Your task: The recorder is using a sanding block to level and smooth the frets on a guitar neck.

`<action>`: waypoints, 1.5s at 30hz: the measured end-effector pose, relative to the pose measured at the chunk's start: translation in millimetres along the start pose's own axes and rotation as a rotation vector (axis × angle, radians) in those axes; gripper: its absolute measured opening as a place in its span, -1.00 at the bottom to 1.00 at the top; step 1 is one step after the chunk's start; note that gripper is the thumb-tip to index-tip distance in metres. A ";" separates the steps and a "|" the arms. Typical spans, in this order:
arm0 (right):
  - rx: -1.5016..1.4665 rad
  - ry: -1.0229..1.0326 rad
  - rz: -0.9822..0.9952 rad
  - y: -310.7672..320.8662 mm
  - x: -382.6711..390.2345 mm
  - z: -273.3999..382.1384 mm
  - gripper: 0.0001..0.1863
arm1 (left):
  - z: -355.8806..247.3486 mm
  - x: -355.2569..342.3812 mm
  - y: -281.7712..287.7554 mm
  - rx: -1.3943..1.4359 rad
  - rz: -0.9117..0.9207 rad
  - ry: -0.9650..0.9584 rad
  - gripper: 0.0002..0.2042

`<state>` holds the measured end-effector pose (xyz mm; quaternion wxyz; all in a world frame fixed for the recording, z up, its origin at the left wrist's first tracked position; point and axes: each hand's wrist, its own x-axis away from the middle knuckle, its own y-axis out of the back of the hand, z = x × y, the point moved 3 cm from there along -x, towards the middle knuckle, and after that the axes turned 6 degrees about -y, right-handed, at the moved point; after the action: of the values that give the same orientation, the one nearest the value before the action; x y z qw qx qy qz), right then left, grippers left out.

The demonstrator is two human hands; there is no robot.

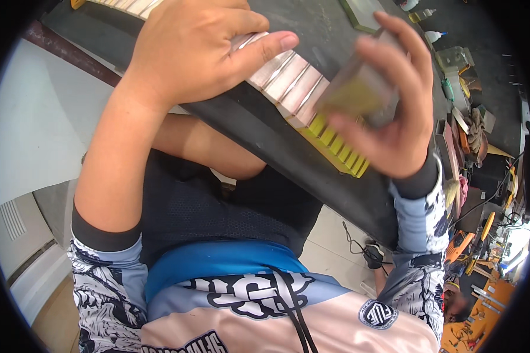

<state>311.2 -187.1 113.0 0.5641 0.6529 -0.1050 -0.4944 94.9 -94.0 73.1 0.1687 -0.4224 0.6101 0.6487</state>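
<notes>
A long row of flat pale pink blocks (pixel 293 82) with dark gaps between them runs diagonally along the dark table's near edge. My left hand (pixel 200 56) is closed over this row, its thumb stretched along the top and its other fingers curled out of sight. At the row's near right end is a section of yellow-green slats (pixel 335 147). My right hand (pixel 403 106), smeared by motion, grips a grey rectangular block (pixel 359 85) with a yellowish face. The block is tilted just above the place where pink meets yellow; whether it touches the row I cannot tell.
A flat greenish block (pixel 362 13) lies on the dark tabletop (pixel 300 23) at the far side. Small bottles (pixel 433 36), tools and cloths crowd the right. A person (pixel 456 303) is at the lower right, near an orange bench (pixel 486 329). A pale panel (pixel 53 112) stands left.
</notes>
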 end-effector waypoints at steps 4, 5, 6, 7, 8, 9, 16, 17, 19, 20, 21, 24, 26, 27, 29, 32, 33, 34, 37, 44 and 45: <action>-0.057 0.021 0.009 -3.7 0.0 3.6 -0.19 | 3.1 2.1 -0.2 0.014 0.010 -0.030 -0.74; 0.055 -0.084 -0.034 1.4 0.9 -7.6 -0.19 | 3.1 0.3 -1.9 0.032 0.002 -0.030 -0.74; 0.060 -0.136 -0.022 1.0 -0.8 -14.2 -0.16 | 3.7 1.3 -1.8 0.025 0.004 -0.031 -0.74; 0.057 -0.133 -0.027 -0.6 0.9 -10.5 -0.16 | 4.7 2.2 -1.8 0.021 0.018 -0.020 -0.74; -0.054 -0.028 -0.013 -4.1 2.1 0.8 -0.17 | 5.4 2.2 -2.5 0.016 0.033 -0.008 -0.74; -0.165 0.076 0.002 -5.7 2.4 11.5 -0.18 | 5.4 2.8 -2.0 0.010 0.037 -0.010 -0.74; -0.198 -0.110 0.114 6.7 7.0 6.1 -0.22 | 11.0 -0.1 -12.2 0.023 0.025 -0.005 -0.74; -0.236 0.039 0.083 5.1 -0.6 15.7 -0.20 | 14.2 -2.1 -10.3 0.021 0.032 -0.008 -0.75; -0.322 -0.222 0.008 -2.1 8.0 -21.8 -0.30 | 11.7 -5.4 -15.3 0.015 0.027 -0.019 -0.76; -0.223 -0.239 0.002 0.5 16.1 -27.3 -0.29 | 9.9 -5.6 -18.4 0.003 0.026 -0.026 -0.76; -0.136 -0.249 -0.003 -0.3 19.3 -32.1 -0.29 | 9.9 -3.5 -18.9 0.003 0.030 -0.023 -0.76; -0.294 0.065 0.023 -4.1 5.5 7.2 -0.21 | 10.7 1.3 -9.4 0.025 0.020 -0.022 -0.77; -0.329 -0.107 -0.049 -0.7 5.1 -5.1 -0.24 | 9.5 0.2 -2.5 0.028 0.012 -0.029 -0.78; -0.366 -0.265 -0.120 -0.7 7.4 -14.0 -0.27 | 8.3 1.5 -1.1 0.039 0.017 -0.024 -0.78; -0.301 -0.264 -0.144 -9.5 10.8 -13.2 -0.30 | 6.3 1.5 1.6 0.102 -0.015 -0.029 -0.78; -0.056 0.141 -0.068 -12.3 12.3 -7.5 -0.29 | 12.5 5.2 -1.5 0.110 -0.024 -0.033 -0.80; -0.057 0.019 -0.075 -9.3 9.6 -15.5 -0.31 | 15.0 6.3 -2.6 0.117 -0.034 -0.042 -0.80; -0.087 -0.129 -0.047 -2.4 6.4 -16.4 -0.32 | 6.5 -0.3 4.2 0.141 0.050 0.047 -0.80; -0.241 -0.243 -0.113 -0.6 7.5 -22.4 -0.27 | 4.0 -4.6 0.9 0.149 0.033 0.034 -0.80; -0.019 -0.099 -0.202 -16.1 14.6 -28.7 -0.18 | 6.2 -3.3 -1.7 0.153 0.026 0.035 -0.80; -0.038 0.019 -0.169 -13.0 11.6 -16.3 -0.17 | 6.3 -3.8 -1.1 0.153 0.026 0.030 -0.80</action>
<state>323.9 -180.4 93.9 0.5336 0.6533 -0.0348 -0.5359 95.8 -86.7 74.6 0.1829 -0.4101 0.6656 0.5961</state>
